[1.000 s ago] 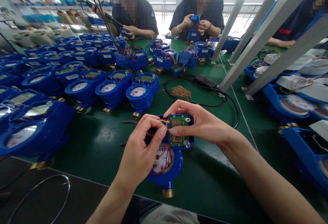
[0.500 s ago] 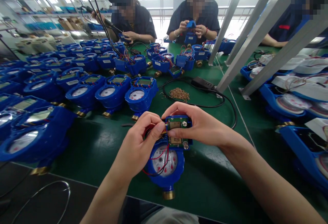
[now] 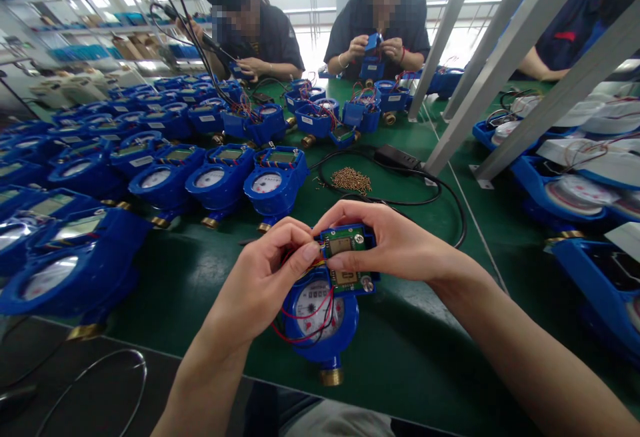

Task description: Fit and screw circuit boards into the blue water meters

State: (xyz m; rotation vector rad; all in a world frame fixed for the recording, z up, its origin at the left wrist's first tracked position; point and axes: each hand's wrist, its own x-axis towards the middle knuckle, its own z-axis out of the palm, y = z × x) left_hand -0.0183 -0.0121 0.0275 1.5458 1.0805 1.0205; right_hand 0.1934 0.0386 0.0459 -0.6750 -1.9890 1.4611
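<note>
A blue water meter (image 3: 345, 330) lies on the green table before me, its round dial facing up and its brass fitting toward me. Over its far part, a blue housing with a green circuit board (image 3: 346, 244) is gripped in my right hand (image 3: 387, 240), thumb across the board. My left hand (image 3: 280, 274) is closed at the board's left edge, pinching thin coloured wires (image 3: 317, 262) between thumb and fingers. Red and black wires (image 3: 300, 338) loop over the dial. The wire ends under my fingertips are hidden.
Rows of blue meters (image 3: 273, 184) fill the left. A pile of small brass screws (image 3: 351, 180) lies beyond my hands, near a black cable and power strip (image 3: 397, 157). Metal posts (image 3: 500, 70) and white-lidded meters (image 3: 575, 190) stand right. Co-workers (image 3: 380, 24) sit opposite.
The board and housing have tilted slightly, and the red and black wires have shifted across the dial. Both hands keep their hold. Across the table, a co-worker has turned a blue part.
</note>
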